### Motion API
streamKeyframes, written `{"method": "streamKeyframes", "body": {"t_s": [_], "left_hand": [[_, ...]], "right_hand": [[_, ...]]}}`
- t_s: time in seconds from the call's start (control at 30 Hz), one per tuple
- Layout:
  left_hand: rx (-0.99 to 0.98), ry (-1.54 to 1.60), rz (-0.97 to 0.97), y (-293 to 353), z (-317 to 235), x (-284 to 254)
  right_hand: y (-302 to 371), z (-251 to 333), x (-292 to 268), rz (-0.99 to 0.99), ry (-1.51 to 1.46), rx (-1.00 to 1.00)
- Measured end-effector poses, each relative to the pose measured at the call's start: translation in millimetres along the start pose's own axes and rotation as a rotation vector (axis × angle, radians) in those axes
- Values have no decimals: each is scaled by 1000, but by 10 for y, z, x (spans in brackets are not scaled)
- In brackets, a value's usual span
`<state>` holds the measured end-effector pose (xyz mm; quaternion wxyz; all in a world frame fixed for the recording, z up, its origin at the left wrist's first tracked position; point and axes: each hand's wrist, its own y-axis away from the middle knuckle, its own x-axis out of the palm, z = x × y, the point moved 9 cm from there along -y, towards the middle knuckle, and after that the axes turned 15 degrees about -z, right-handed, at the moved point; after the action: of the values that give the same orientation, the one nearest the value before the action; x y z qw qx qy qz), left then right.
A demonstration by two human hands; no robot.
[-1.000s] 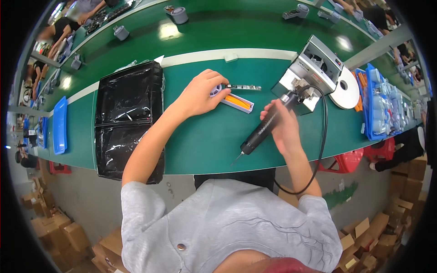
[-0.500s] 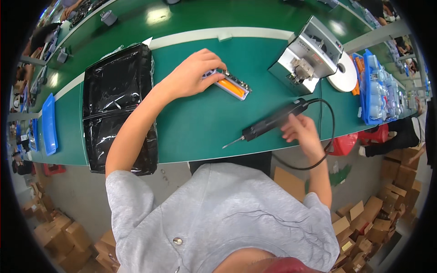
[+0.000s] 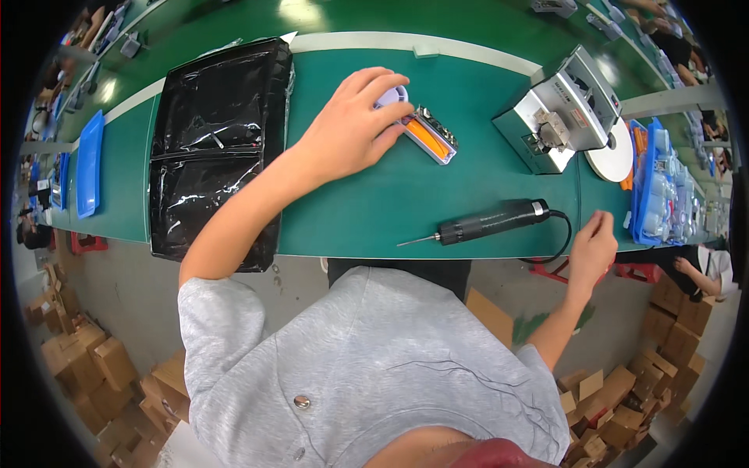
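Left hand: the left hand lies palm down on the green work surface, fingers spread and curled over a small pale lilac round part; the fingertips also touch the near end of the oblong device

Oblong device: a small oblong device with an orange face and an exposed circuit board lies flat on the surface, at about 3 o'clock from the left hand, slanting toward 4 o'clock

Right hand: the right hand hangs at the near edge of the surface, fingers loosely spread and holding nothing; it is just beside the cable at about 4 o'clock from the screwdriver

Screwdriver: a black electric screwdriver with a thin metal bit lies on its side near the front edge, bit pointing toward 9 o'clock; its black cable loops off the rear end toward the right hand

Dispenser: a grey metal box-shaped machine stands at 1 o'clock from the screwdriver, with a white disc just beside it

Tray: a shiny black plastic tray lies at 9 o'clock from the left hand, touching the forearm

Bins: blue plastic bins with small parts sit at the far right
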<state>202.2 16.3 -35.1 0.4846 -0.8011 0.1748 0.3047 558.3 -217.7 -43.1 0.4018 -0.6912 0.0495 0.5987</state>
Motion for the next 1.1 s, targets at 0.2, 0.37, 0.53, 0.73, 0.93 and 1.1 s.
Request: {"method": "streamKeyframes", "body": {"t_s": [0.2, 0.37, 0.53, 0.73, 0.93, 1.1], "left_hand": [[-63, -138, 46, 251, -136, -12], [-114, -194, 47, 238, -263, 77], [-158, -241, 31, 325, -278, 180], [-124, -249, 28, 323, -236, 164], [-129, -246, 45, 308, -217, 86], [-158, -280, 76, 294, -219, 141]], "right_hand": [[-144, 1912, -248, 70, -835, -317], [-199, 2785, 172, 174, -1013, -619], [-147, 2863, 557, 512, -1161, -417], [-200, 2801, 499, 452, -1152, -379], [-187, 2790, 475, 428, -1155, -415], [-200, 2787, 472, 411, -1160, -429]]}}
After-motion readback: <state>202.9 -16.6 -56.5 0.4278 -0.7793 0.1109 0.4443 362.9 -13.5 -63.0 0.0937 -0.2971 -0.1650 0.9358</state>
